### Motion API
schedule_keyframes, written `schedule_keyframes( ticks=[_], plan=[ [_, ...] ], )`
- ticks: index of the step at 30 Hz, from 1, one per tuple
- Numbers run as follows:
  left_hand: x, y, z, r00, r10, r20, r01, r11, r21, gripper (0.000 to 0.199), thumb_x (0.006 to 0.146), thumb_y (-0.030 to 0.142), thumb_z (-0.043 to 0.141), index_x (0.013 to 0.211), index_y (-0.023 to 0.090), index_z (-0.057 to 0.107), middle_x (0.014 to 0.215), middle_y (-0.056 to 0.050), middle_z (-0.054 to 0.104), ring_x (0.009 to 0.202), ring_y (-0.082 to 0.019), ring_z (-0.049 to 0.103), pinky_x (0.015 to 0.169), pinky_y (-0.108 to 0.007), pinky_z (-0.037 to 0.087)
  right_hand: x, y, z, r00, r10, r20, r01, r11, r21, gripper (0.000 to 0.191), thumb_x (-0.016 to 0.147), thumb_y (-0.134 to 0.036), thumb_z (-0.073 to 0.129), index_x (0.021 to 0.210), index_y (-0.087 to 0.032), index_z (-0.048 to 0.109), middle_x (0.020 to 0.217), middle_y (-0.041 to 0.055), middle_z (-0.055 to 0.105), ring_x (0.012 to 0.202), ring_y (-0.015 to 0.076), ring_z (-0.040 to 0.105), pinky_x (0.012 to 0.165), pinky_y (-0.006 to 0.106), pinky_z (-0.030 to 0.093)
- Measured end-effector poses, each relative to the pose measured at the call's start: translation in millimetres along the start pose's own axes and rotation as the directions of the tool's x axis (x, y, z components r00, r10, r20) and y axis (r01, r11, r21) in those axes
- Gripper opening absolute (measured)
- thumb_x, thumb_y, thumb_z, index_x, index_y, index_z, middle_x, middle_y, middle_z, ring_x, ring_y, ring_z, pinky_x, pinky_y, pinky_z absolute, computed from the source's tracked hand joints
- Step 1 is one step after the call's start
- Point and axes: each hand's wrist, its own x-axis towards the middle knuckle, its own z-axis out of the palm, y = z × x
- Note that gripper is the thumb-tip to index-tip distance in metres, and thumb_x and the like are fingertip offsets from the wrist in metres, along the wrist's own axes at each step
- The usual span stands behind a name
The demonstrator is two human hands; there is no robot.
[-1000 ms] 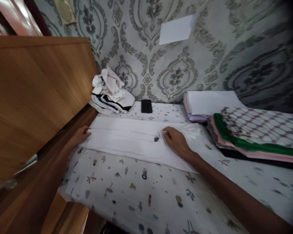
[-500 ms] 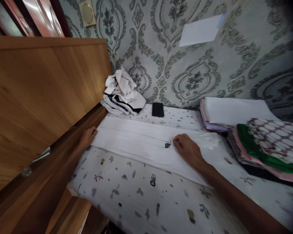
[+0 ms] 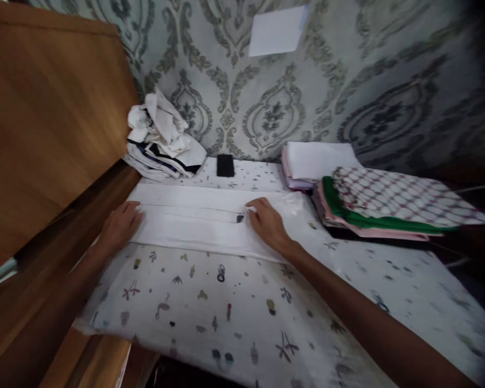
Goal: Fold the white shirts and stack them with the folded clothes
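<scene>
A long white folded garment (image 3: 186, 231) lies flat across the patterned sheet. A thin lengthwise line runs along it to a small dark patch (image 3: 240, 219). At its left end my left hand (image 3: 121, 223) rests with fingers stretched over the cloth and slightly apart. Beside the dark patch, my right hand (image 3: 267, 221) has its thumb and fingers pinched on a bit of the white cloth. The garment's right end spreads beyond my right hand and looks thin and glossy there.
Crumpled and folded white clothes (image 3: 161, 140) are heaped by the wooden panel (image 3: 52, 108). A small black square object (image 3: 225, 165) lies near the wall. Folded cloth stacks stand at right, one topped white (image 3: 323, 160), another with a checked cloth (image 3: 396, 196). White paper (image 3: 277, 31) hangs above.
The view has swung to the right, so everything sits further left. My left hand has shifted from the garment's left corner onto its end, fingers now extended. My right hand stays by the dark patch.
</scene>
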Motion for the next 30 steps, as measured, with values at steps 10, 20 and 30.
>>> schedule_keyframes(
  ticks=[10, 20, 30],
  plan=[
    [-2.1, 11.4, 37.1, 0.949, 0.213, 0.232, -0.19, 0.974, -0.121, 0.073, 0.098, 0.06, 0.02, 0.155, 0.015, 0.027, 0.163, -0.013, 0.026, 0.151, -0.028, 0.02, 0.12, -0.051, 0.022, -21.0, -11.5, 16.0, 0.951, -0.02, 0.308, 0.052, 0.994, -0.097, 0.058, 0.102, -0.045, 0.028, 0.152, -0.019, 0.035, 0.163, 0.0117, 0.023, 0.151, 0.0251, 0.019, 0.12, 0.051, 0.021],
    [4.9, 150.0, 13.2, 0.824, 0.536, 0.187, -0.467, 0.827, -0.313, 0.069, 0.1, 0.06, 0.016, 0.157, 0.022, 0.02, 0.165, -0.007, 0.02, 0.153, -0.021, 0.015, 0.123, -0.043, 0.016, -38.2, -10.5, 2.6, 0.97, 0.03, 0.242, 0.006, 0.989, -0.149, 0.06, 0.102, -0.047, 0.029, 0.152, -0.016, 0.035, 0.162, 0.0159, 0.026, 0.15, 0.0276, 0.02, 0.119, 0.053, 0.021],
    [-6.0, 165.2, 18.5, 0.695, 0.683, 0.222, -0.623, 0.727, -0.287, 0.058, 0.099, 0.06, 0.023, 0.153, 0.04, 0.027, 0.166, -0.005, 0.013, 0.153, -0.027, 0.009, 0.12, -0.06, 0.009, -39.6, -12.3, 3.8, 0.95, 0.011, 0.312, 0.077, 0.96, -0.269, 0.074, 0.096, -0.066, 0.033, 0.155, -0.022, 0.027, 0.164, 0.0114, 0.02, 0.152, 0.0286, 0.015, 0.12, 0.053, 0.018]
  ],
)
